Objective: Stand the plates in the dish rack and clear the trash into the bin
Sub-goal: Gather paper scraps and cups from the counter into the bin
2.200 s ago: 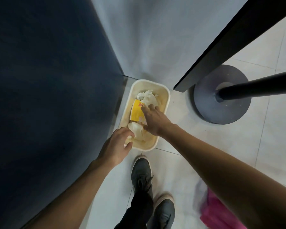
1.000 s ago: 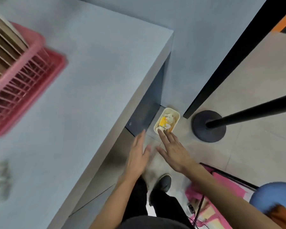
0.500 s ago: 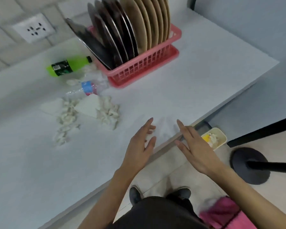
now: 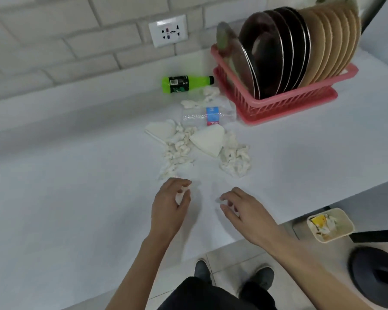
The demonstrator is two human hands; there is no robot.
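Crumpled tissues [image 4: 234,161] heaped on counter [image 4: 76,198] just beyond left hand [image 4: 169,206] and right hand [image 4: 244,209], both loosely curled, empty. Probably light, soft, crushable: best scooped in whole wads.

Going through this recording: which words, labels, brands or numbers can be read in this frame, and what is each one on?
Nothing is sharp enough to quote.
green bottle: black label with a barcode, print too blurred to read.
clear bottle: blue and red label with white marks, unreadable.
yellow packet in the bin: too small to make out any print.
wall socket: no text visible.
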